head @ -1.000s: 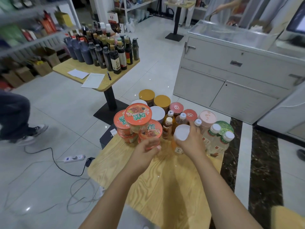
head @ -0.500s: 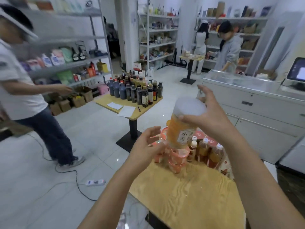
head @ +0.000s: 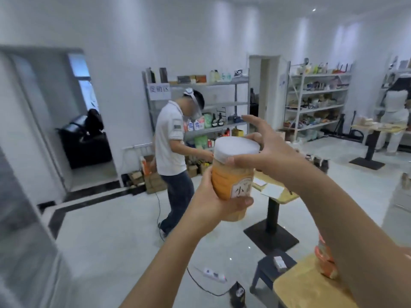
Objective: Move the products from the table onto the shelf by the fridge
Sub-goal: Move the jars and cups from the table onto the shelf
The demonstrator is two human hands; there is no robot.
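Both hands hold one jar [head: 233, 178] in mid-air, well above the floor and left of the wooden table [head: 304, 290]. Left hand [head: 213, 201]: closed around the jar's lower body, thumb across the front just under the label, fingers behind (not visible). Right hand [head: 266, 150]: thumb and one finger pinch the white lid [head: 236, 148] at its rim; the remaining fingers are spread and raised clear of it.

The jar is upright, slightly tilted, with orange contents filling it nearly to the lid. Its label is partly covered by the left thumb; only one character reads clearly.

The wooden table is cut off at the lower right edge. An orange container [head: 324, 261] stands on it, mostly hidden behind the right forearm; its kind cannot be determined.

Beyond the jar, a second table [head: 278, 194] carries sheets of paper. A person in a white shirt [head: 171, 141] stands at a metal shelf [head: 200, 103] holding bottles and packets, blurred.
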